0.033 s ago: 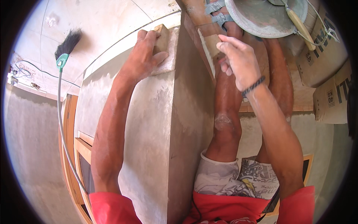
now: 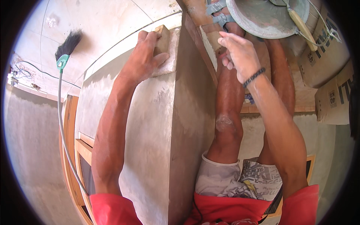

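My left hand (image 2: pixel 139 60) is wrapped over the wooden handle block of a float (image 2: pixel 170 56), whose pale flat board rests against the grey plastered column (image 2: pixel 150 112) at its top corner. On the other side of the column's edge, my right hand (image 2: pixel 242 54) hangs above my leg, its fingers curled and pinched together. Whatever it may hold is hidden or too small to make out. Close to those fingertips is a flat piece with a white, rough edge (image 2: pixel 209 48), partly covered by the hand.
A round basin (image 2: pixel 268 18) stands at the far right, with a wooden-handled tool (image 2: pixel 303 30) across its rim. Beside it lie brown paper sacks (image 2: pixel 332 86). On the left, a broom (image 2: pixel 62 63) with black bristles leans near wooden frames (image 2: pixel 69 123). A thin cable (image 2: pixel 45 71) runs along the tiles.
My right hand and forearm have shifted slightly, the elbow a little to the right. The left hand and the float stay in the same place.
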`<state>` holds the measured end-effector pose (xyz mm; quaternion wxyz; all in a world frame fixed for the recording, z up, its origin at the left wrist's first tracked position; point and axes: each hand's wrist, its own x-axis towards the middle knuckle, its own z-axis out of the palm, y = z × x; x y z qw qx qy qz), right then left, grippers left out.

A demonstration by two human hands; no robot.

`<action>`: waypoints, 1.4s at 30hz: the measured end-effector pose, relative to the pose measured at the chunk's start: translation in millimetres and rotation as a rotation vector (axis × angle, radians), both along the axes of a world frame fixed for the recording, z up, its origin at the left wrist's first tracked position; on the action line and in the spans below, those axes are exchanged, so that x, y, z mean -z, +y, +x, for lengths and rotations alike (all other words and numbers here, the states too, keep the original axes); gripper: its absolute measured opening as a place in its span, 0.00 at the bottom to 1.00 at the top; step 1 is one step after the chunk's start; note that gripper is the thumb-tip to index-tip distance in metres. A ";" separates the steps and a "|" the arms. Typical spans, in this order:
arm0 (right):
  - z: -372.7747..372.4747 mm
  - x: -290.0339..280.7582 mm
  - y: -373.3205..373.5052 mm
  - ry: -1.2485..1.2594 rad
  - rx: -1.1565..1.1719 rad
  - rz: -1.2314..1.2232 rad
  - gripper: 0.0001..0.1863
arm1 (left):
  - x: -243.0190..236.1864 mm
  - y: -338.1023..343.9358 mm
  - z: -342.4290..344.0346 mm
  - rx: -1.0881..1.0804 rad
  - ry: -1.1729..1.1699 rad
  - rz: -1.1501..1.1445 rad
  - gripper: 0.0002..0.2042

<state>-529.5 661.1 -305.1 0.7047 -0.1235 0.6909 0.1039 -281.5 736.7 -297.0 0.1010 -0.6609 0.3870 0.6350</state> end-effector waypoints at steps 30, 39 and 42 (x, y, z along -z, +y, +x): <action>-7.5 6.7 -0.5 0.048 -0.062 0.151 0.19 | -0.7 -2.2 0.0 0.012 -0.001 0.006 0.25; 33.1 44.4 19.5 0.082 -0.095 0.322 0.17 | -0.7 -4.1 -3.3 -0.031 0.011 0.030 0.25; 49.3 0.8 22.4 0.032 -0.014 0.226 0.16 | -0.6 1.3 0.9 -0.012 0.015 -0.014 0.25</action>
